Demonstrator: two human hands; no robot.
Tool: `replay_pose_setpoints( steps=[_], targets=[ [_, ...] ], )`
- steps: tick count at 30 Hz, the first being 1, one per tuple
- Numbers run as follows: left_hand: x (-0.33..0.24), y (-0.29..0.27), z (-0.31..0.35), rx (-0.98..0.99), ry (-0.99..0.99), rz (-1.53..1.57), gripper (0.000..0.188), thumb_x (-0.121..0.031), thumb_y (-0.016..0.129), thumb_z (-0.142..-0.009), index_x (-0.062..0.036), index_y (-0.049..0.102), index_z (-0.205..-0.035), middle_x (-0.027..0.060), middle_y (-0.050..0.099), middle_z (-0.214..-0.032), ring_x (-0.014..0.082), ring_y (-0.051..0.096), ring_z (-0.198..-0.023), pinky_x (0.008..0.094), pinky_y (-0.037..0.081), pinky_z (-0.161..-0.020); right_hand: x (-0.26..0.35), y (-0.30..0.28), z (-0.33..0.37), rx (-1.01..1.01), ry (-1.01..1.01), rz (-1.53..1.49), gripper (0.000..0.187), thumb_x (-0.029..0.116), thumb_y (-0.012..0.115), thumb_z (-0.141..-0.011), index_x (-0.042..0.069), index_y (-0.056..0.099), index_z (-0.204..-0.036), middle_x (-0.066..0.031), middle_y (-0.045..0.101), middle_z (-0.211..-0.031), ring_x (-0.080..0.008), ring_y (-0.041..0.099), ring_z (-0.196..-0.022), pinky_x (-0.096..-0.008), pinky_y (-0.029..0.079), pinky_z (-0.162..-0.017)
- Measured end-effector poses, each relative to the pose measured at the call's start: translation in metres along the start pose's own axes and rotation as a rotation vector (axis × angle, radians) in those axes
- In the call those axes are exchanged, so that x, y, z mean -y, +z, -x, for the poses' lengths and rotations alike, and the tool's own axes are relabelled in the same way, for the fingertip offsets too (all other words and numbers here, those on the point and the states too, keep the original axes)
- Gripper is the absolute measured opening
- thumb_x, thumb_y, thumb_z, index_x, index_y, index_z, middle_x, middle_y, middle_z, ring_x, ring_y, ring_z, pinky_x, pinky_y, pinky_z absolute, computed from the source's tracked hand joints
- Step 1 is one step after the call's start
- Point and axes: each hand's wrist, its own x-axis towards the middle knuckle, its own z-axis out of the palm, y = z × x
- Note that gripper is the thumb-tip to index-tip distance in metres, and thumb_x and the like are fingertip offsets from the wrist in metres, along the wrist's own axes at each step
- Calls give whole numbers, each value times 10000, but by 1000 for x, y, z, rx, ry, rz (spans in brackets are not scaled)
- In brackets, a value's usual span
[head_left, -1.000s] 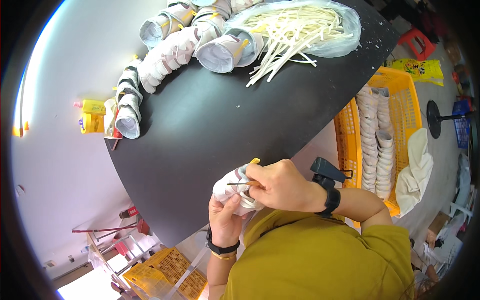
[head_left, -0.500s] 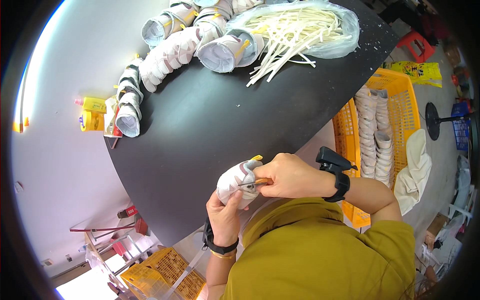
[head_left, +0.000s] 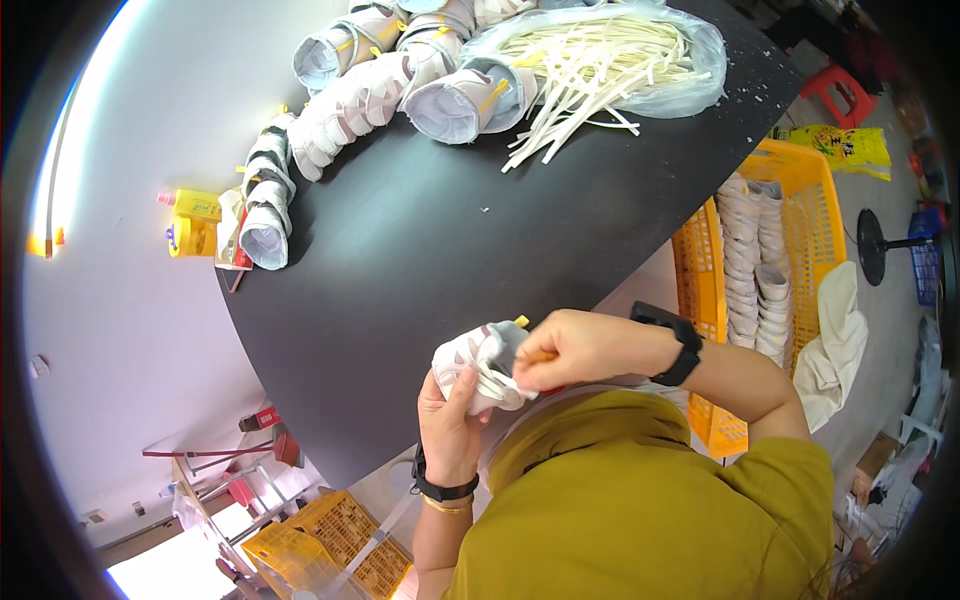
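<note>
A small white shoe upper [head_left: 468,356] with mauve trim and a yellow pull loop is held over the near edge of the dark table. My left hand [head_left: 450,418] is closed round its underside and toe, the thumb pressing on the front. White lace strands [head_left: 496,386] cross the upper's front by the thumb. Against the collar opening, my right hand [head_left: 558,350] is closed with its fingertips at the lace side. A bit of brown shows between its fingers, but what they grip is mostly hidden.
Stacked shoe uppers [head_left: 350,112] line the far left of the table [head_left: 400,240]. A clear plastic bag [head_left: 700,70] holds cream laces, some spilling out. To the right, a yellow crate [head_left: 815,215] contains more uppers, with white cloth [head_left: 835,340] beside it.
The thin metal tool with a brown handle, seen earlier in my right hand at the lacing, no longer shows clearly. The upper has turned, baring its collar opening and loose white lace.
</note>
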Motion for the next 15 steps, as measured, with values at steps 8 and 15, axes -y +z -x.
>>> replay_pose_setpoints(
  steps=[8,15],
  targets=[
    [1,22,10,-108,132,-63,208,-120,610,-965,-19,602,-1147,40,677,-984,74,608,-761,207,462,-582,-1,35,2,-551,-362,198,193,134,733,-857,-17,704,-975,-96,692,-714,-47,583,-593,-215,462,-553],
    [17,27,11,-167,355,-201,218,-65,631,-942,26,610,-1138,56,684,-1041,87,627,-905,240,507,-789,-7,57,-14,-592,-274,-162,182,149,721,-882,-5,643,-826,19,462,-577,-34,371,-569,-246,323,-493]
  ],
)
